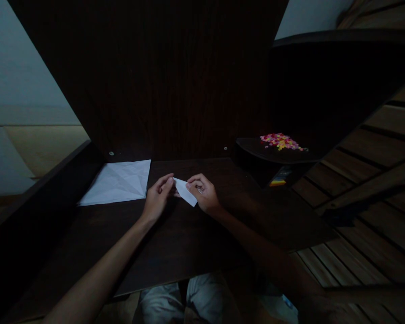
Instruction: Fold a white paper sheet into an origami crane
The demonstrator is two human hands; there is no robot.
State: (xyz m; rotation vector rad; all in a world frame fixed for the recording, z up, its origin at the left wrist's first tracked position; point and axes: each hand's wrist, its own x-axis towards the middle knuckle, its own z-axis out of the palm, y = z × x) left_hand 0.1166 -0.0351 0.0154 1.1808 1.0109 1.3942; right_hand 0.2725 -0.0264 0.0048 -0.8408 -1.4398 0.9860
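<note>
Left hand [156,196]: just right of the creased white sheet [119,183], thumb and fingertips pinched together on the near end of the folded paper [185,191].
Right hand [205,194]: farther right of the creased white sheet, clamped on the folded paper's other side, thumb on top and fingers curled.
Dark desk [175,245]: it spreads under and to the right of the creased white sheet; we cannot tell whether the hands rest on it.
Creased white sheet: it lies flat, fold lines crossing its face; we cannot be sure whether more sheets lie beneath.
Folding done: we judge that some is made, since the held piece is compact and straight-edged.
Folding left: we cannot judge how many creases are wanting; the piece is in both hands, not set down.
Folded paper: right of the creased white sheet, between our two hands; it looks white, smooth and slim, slanting down to a narrow corner, its layers too small to count.
Colourful bits [281,141]: heaped well to the right of the creased white sheet, pink, red and yellow.
</note>
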